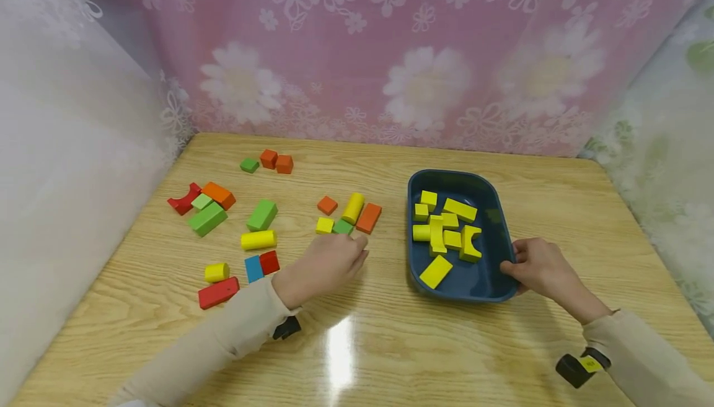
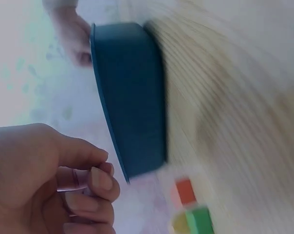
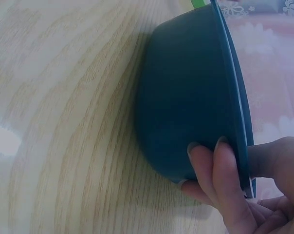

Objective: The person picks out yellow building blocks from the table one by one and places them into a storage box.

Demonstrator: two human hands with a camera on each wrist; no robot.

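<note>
A dark blue plastic bin (image 1: 462, 294) stands on the table with several yellow blocks, including a yellow arch block (image 1: 470, 245), in it. My right hand (image 1: 538, 269) grips the bin's right rim near its front corner, with the thumb inside and fingers against the outer wall (image 3: 186, 97). My left hand (image 1: 329, 264) hovers left of the bin, fingers curled and thumb meeting the index finger; nothing shows between them in the left wrist view. Just beyond it are a green block (image 1: 343, 227), a yellow block (image 1: 325, 225), a yellow cylinder (image 1: 353, 207) and an orange block (image 1: 369, 218).
Several loose blocks lie at the left of the wooden table (image 1: 390, 345), among them a red arch (image 1: 185, 200), a blue block (image 1: 253, 268) and another yellow cylinder (image 1: 259, 240). Orange cubes (image 1: 276, 161) sit farther back. A pink flowered curtain (image 1: 357, 54) hangs behind the table.
</note>
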